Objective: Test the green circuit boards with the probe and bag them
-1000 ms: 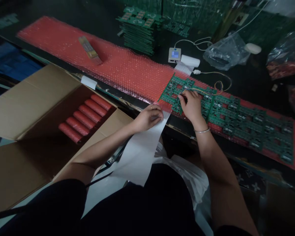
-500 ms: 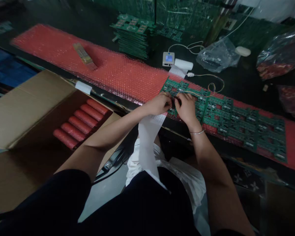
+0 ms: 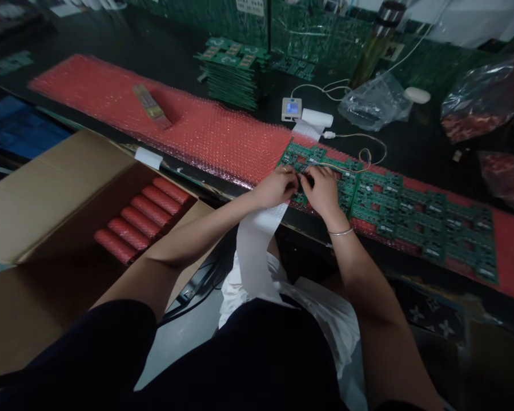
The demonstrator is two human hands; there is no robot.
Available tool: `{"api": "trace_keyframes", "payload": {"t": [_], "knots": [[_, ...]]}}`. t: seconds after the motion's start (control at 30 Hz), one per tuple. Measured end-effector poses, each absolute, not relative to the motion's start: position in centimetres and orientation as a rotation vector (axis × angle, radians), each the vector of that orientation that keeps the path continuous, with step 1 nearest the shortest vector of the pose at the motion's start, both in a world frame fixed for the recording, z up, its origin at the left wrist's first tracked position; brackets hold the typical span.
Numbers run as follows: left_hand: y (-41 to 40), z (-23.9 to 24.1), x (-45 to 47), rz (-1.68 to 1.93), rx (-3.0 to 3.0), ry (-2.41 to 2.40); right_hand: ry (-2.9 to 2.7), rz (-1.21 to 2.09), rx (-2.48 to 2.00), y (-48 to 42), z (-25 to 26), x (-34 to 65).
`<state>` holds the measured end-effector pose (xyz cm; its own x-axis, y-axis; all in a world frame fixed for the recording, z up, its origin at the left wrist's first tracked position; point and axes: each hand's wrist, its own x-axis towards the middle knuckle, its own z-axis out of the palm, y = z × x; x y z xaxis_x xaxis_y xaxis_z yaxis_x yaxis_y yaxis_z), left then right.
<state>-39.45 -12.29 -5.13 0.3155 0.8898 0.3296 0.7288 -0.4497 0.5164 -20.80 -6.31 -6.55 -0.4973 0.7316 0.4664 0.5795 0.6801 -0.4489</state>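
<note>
Both hands meet over the leftmost green circuit board (image 3: pixel 341 194) in a row lying on red bubble wrap (image 3: pixel 240 137). My left hand (image 3: pixel 276 187) is closed, its thumb and fingers pinched together at the board; anything between them is hidden. Beside it, my right hand (image 3: pixel 323 191) is also closed, fingers curled down to the board. A thin multicoloured cable (image 3: pixel 366 157) loops from a white connector (image 3: pixel 329 135) to the right fingertips. From under the left hand's side, a long strip of white paper (image 3: pixel 257 245) hangs down over my lap.
Behind the boards stand a small device with a lit screen (image 3: pixel 292 107), a white paper roll (image 3: pixel 317 118), and a clear plastic bag (image 3: pixel 374 103). A board stack (image 3: pixel 231 80) is further back. A brush (image 3: pixel 148 104) lies on the wrap; a carton (image 3: pixel 64 188) holds red rolls (image 3: pixel 143 220).
The view has shifted slightly, so the bench appears lower. Both hands stay together at the same board, with only small finger movement. The paper strip's lower end has shifted.
</note>
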Motion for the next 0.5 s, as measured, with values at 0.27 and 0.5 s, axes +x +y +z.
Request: {"api": "trace_keyframes", "payload": {"t": [0.27, 0.5], "knots": [[-14.2, -7.5, -41.1, 0.966, 2.560, 1.175, -1.974, 0.767, -0.893, -4.5, -5.8, -20.5], [-14.3, -8.1, -40.8, 0.931, 2.670, 1.228, -1.973, 0.868, -0.805, -3.3, -5.2, -22.3]]}}
